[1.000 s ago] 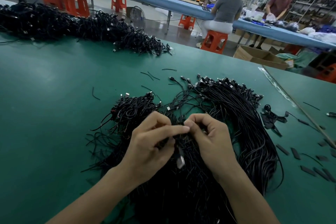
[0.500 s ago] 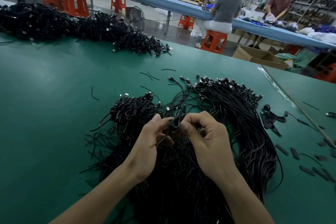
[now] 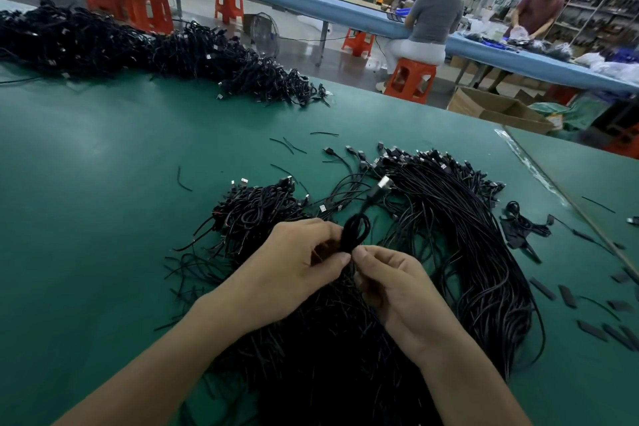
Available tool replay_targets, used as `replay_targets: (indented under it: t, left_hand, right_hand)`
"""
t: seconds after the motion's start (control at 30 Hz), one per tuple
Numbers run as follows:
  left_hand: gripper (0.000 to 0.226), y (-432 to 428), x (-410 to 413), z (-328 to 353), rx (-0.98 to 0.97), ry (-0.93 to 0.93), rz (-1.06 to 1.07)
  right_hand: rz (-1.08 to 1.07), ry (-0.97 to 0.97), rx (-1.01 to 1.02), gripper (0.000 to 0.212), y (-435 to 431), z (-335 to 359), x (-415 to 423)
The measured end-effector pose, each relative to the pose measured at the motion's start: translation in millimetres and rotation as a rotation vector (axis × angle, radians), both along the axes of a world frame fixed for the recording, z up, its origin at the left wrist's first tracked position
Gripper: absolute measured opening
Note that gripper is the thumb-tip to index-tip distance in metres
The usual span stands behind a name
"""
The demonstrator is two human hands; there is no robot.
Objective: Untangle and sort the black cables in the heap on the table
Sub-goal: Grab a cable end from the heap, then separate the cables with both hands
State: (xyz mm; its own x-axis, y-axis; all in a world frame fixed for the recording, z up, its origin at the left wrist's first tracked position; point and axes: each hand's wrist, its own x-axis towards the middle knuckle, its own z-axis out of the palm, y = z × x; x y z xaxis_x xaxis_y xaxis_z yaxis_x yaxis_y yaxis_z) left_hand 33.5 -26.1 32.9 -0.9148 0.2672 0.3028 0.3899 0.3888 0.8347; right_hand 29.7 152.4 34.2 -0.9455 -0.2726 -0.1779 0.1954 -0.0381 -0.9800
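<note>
Standing up from between both hands, a folded black cable [image 3: 356, 231] is forming a narrow upright loop, its long axis running away from the person and tilting slightly right. Its free end is rising further up-right and ending in a silver-tipped plug [image 3: 382, 182] that is pointing toward the far right. Left hand [image 3: 294, 270] is coming in from lower left, back of hand up, fingers curling and thumb pressing against the loop's base. Right hand [image 3: 390, 284] is coming in from lower right, thumb and forefinger pinching the same base from the opposite side, other fingers curling underneath. Loop is sitting above the fingertips, its base caught where the two thumbs are nearly meeting. Both hands are hovering over the near heap of black cables [image 3: 339, 349] on the green table [image 3: 96, 204]. Just right of it, a combed bundle [image 3: 460, 235] is arcing, its plugs lining up at the far end. Short black offcuts [image 3: 567, 296] are lying near the right edge. A long tangled pile [image 3: 145, 45] is stretching along the table's far side.
</note>
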Motion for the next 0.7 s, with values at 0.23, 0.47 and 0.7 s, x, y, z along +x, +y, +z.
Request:
replay_targets:
  t: [0.23,0.47,0.7]
  left_hand:
    - [0.036,-17,-32,4,-0.324,0.176,0.478]
    - [0.033,-34,-57,-13,-0.713,0.057,0.684]
    - [0.028,-37,-61,-21,-0.796,0.115,0.780]
  right_hand:
    - [-0.233,0.257,1.062,0.027,47,-40,-40]
    - [-0.239,0.109,1.307,0.037,52,-64,-51]
    - [-0.259,0.027,1.128,0.039,59,-58,-61]
